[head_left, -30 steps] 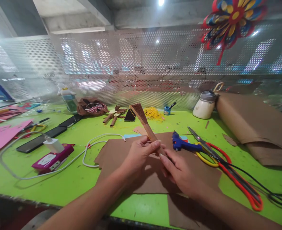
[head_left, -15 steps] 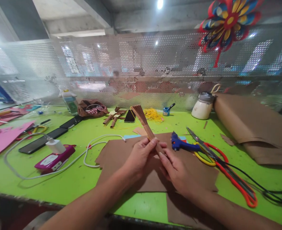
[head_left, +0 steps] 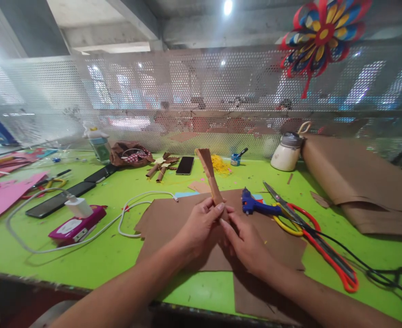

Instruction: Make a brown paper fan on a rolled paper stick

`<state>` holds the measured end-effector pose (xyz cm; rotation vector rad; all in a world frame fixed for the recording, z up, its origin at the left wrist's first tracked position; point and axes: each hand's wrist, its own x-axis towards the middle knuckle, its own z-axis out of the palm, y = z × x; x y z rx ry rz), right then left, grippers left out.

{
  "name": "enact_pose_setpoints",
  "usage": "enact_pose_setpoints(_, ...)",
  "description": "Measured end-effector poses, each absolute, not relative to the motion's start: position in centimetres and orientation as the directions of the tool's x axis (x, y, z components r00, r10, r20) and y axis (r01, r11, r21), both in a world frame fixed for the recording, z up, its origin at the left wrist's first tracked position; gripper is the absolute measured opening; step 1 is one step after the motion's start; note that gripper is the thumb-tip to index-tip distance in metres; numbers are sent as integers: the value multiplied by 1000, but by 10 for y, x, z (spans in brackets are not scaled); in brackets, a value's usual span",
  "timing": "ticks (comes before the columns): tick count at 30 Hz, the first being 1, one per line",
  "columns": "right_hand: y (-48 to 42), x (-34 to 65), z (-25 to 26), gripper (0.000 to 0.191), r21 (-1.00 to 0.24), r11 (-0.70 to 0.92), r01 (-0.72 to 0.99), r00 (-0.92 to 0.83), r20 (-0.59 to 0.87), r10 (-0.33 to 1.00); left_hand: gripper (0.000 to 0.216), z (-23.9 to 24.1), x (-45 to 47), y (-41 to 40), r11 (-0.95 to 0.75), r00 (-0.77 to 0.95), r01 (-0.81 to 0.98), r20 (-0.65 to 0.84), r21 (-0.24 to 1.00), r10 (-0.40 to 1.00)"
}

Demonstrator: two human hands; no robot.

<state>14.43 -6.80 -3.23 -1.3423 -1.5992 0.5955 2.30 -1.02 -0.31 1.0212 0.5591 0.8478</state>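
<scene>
forearms converging, left hand (head_left: 201, 228) and right hand (head_left: 247, 243) touching, fingers (head_left: 218, 207) pinching

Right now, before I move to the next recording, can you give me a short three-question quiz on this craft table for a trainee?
1. True or false: the left hand and the right hand both grip the lower end of the rolled brown paper.
2. Which tool lies on the table nearest the right hand? A) blue glue gun B) hammer C) stapler
3. Fill in: the table top is bright ___.
Key: 1 true; 2 A; 3 green.
</scene>
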Motion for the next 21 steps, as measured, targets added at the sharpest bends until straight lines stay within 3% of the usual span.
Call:
enact_pose_setpoints(4, -70, 160, -13, 16, -546, 359, 757, 7, 556, 831, 23, 0, 21, -9, 291, 586, -365, -25, 884, 810)
enact_pose_setpoints(6, -71, 165, -4, 15, -426, 438, 791, -54, 665, 745, 26, 3, 22, -13, 331, 626, -368, -31, 869, 779)
enact_pose_setpoints(9, -72, 167, 4, 28, -322, 530, 785, -189, 689, 699, 31, 3, 25, -18, 378, 672, -376, -32, 846, 740)
enact_pose_setpoints(21, -72, 165, 4, 28, -373, 518, 770, -162, 671, 724, 20, -10, 28, -20, 285, 702, -288, -1, 914, 712)
